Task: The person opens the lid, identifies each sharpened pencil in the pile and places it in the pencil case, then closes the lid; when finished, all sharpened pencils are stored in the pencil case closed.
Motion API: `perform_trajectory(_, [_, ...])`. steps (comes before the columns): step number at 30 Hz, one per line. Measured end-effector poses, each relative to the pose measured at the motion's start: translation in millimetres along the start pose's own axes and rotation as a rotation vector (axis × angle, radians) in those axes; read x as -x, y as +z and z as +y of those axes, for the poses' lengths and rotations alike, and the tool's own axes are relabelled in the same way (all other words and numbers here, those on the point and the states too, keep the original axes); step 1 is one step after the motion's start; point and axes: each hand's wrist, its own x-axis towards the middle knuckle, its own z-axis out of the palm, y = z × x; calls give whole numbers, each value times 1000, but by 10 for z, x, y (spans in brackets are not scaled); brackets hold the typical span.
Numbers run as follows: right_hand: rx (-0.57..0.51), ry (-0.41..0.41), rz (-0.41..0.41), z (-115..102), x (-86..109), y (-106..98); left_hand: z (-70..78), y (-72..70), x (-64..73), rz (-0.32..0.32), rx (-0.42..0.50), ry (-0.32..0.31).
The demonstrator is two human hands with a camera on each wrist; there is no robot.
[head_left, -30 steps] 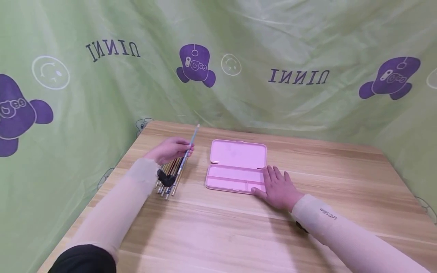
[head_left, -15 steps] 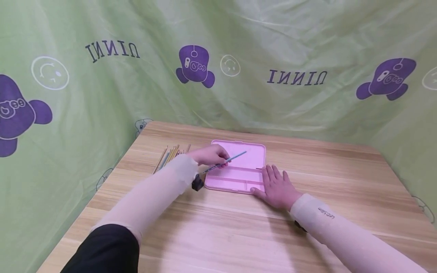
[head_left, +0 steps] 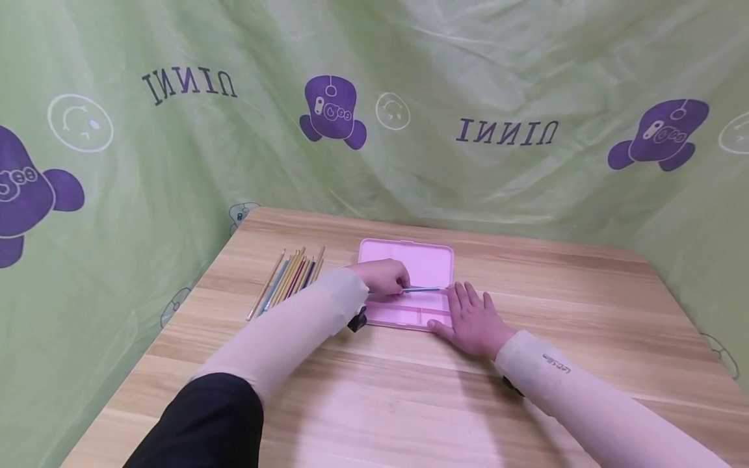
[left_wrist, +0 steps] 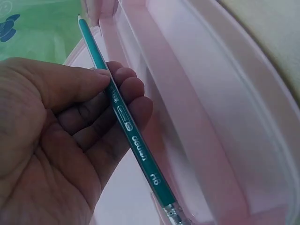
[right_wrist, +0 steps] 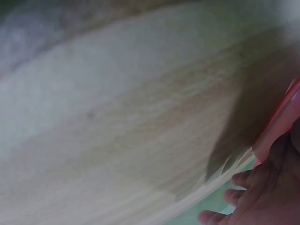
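Note:
Between thumb and fingers my left hand (head_left: 386, 276) pinches a pencil (left_wrist: 136, 140), teal with white lettering and a metal ferrule. It lies crosswise over the rear compartment of an open pink pencil case (head_left: 406, 258), its sharpened tip pointing right. In the left wrist view the case's divider walls (left_wrist: 187, 122) run beside the pencil, which looks held above the case floor. My right hand (head_left: 476, 325) rests with straight, spread fingers on the right end of the case. Part of the case is hidden under my left hand and wrist.
Left of the case, several pencils (head_left: 292, 276) lie side by side on the wooden table (head_left: 374, 403), partly behind my left forearm. A green printed curtain (head_left: 421, 182) hangs along the table's back and left side.
My left hand has carried the pencil from the pencil pile rightward over the case, then lowered it and turned it roughly level along the case. The right hand has stayed in place.

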Motion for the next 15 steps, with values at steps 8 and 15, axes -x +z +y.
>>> perform_trajectory(8, [5,-9,3,27,-9,26,-25,108,-60,-18,-115,-5])
perform_trajectory(15, [-17,8,-24,-5,-2,-23,19,140,-40,7,-136,10])
